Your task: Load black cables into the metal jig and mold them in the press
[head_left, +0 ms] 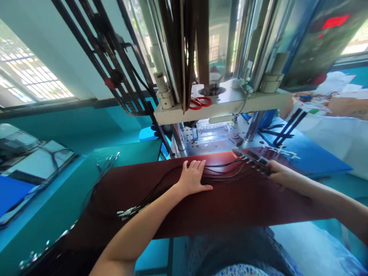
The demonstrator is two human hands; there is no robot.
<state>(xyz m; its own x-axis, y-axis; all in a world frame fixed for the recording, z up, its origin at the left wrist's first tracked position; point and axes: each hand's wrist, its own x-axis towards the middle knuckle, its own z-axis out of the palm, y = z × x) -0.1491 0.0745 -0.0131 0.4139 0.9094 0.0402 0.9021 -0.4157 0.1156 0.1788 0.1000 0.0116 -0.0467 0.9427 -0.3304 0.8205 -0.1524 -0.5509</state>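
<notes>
My left hand (193,178) lies on several thin black cables (222,176) on the dark red-brown tabletop (224,211), its fingers stretched out and thumb apart. The cables run under it in both directions. To the left, a bundle of silvery cable ends (130,211) rests beside my left forearm. My right hand (277,172) is closed around the near end of a long dark metal bar (253,159). Cable ends meet this bar in a row along its edge. Part of my right hand's grip is hidden behind the bar and my fingers.
A press (218,103) with metal columns stands right behind the table. Red-handled scissors (200,102) lie on its white plate. Black strips and white pieces sit on a blue board (316,153) at right. More cables with metal ends (107,163) hang at left.
</notes>
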